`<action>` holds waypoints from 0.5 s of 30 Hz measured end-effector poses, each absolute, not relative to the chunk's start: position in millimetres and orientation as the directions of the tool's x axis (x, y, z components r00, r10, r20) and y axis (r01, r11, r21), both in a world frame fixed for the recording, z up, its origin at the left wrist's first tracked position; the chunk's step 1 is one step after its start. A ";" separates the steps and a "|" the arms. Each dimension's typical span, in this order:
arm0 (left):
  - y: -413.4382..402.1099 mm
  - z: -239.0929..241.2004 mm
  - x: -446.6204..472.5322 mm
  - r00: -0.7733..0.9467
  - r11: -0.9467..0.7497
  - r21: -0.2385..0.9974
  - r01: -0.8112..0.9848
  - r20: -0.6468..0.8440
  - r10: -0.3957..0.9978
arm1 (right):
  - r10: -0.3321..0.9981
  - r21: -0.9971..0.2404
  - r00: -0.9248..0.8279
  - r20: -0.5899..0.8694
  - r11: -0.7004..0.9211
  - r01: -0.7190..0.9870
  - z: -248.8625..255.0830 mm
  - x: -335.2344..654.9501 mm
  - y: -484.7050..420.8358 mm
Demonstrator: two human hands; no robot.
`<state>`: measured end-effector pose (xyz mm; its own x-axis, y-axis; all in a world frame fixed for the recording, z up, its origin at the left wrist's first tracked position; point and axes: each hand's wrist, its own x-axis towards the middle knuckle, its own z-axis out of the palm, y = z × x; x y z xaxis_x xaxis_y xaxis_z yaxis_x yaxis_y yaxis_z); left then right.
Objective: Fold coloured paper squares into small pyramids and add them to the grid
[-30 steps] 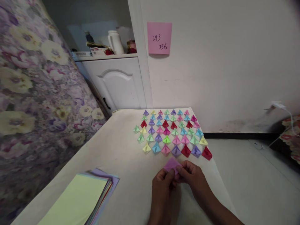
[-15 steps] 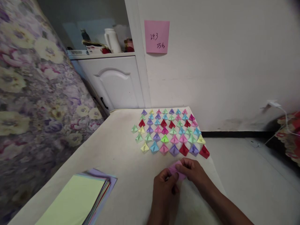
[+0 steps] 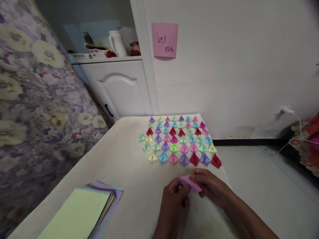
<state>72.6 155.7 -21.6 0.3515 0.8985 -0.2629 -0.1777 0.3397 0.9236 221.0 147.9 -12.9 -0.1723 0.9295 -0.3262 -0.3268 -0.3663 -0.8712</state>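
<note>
A small pink-purple folded paper is pinched between both my hands above the near part of the cream table. My left hand grips its near edge with thumb and fingers closed. My right hand holds its right side, fingers curled over it. Just beyond the hands, several rows of small folded paper shapes in red, purple, green, blue, pink and yellow lie on the table.
A stack of coloured paper sheets, light green on top, lies at the near left. A flowered cloth rises on the left. A white cabinet and a wall with a pink note stand behind. The floor drops off at right.
The pink-purple paper has gone from a raised, open square to a flatter, narrower fold held lower between my hands. The view has shifted slightly.
</note>
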 end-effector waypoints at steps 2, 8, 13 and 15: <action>156.3 -18.7 72.3 0.358 0.323 0.927 -0.189 -0.241 0.902 | 0.920 -0.861 -0.191 -0.341 -0.388 -0.329 -13.6 222.0 148.2; 157.1 -11.4 72.1 0.355 0.280 0.941 -0.189 -0.200 0.913 | 0.918 -0.838 -0.198 -0.344 -0.395 -0.376 -9.3 218.3 147.1; 157.9 -16.8 70.7 0.319 0.305 0.915 -0.263 -0.216 0.923 | 0.919 -0.837 -0.187 -0.346 -0.393 -0.381 -8.8 210.1 144.6; 158.5 -18.9 69.8 0.317 0.320 0.904 -0.283 -0.227 0.921 | 0.919 -0.834 -0.187 -0.347 -0.394 -0.387 -9.9 206.7 143.5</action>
<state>69.8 158.5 -18.9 0.3172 0.9208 -0.2268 -0.2832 0.3202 0.9040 206.7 143.5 -9.9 -0.1870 0.9190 -0.3470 -0.3868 -0.3936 -0.8340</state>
